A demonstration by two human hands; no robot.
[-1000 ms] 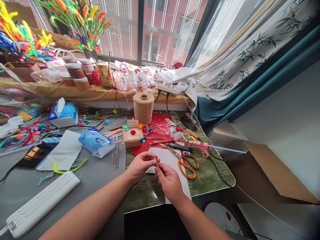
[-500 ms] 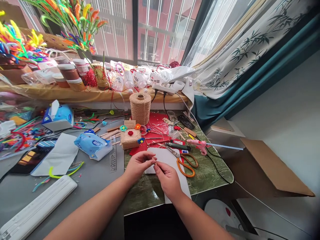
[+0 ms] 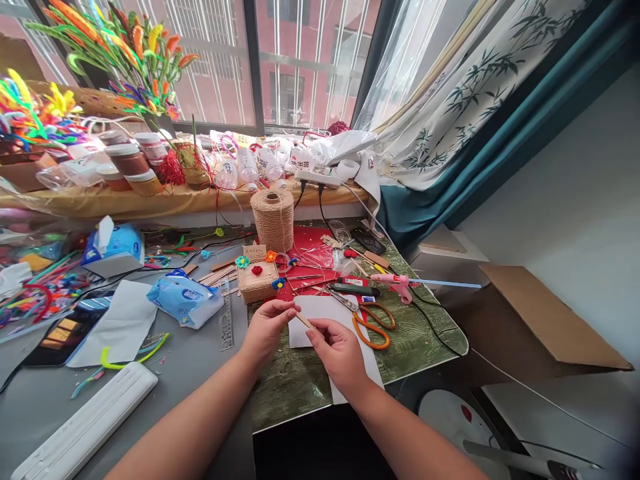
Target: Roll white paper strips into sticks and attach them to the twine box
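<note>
Both my hands meet over a white sheet of paper [image 3: 325,313] on the green desk mat [image 3: 425,340]. My left hand [image 3: 267,327] pinches the upper end of a short thin wooden stick [image 3: 303,320]. My right hand [image 3: 339,350] pinches its lower end. The stick slants between the two sets of fingertips. Orange-handled scissors [image 3: 373,323] lie just right of my right hand. A small twine-wrapped box [image 3: 257,281] with little flowers stands just beyond my left hand.
A twine spool [image 3: 273,219] stands behind the box, on red paper. A pink glue gun [image 3: 395,285] and a cutter lie by the scissors. Tissue packs [image 3: 185,299], a ruler, a phone and pipe cleaners crowd the grey table at left. Cardboard [image 3: 540,313] lies at right.
The view has drifted so everything sits a little lower and left. My hands have drawn slightly apart, and the stick shows more plainly between them.
</note>
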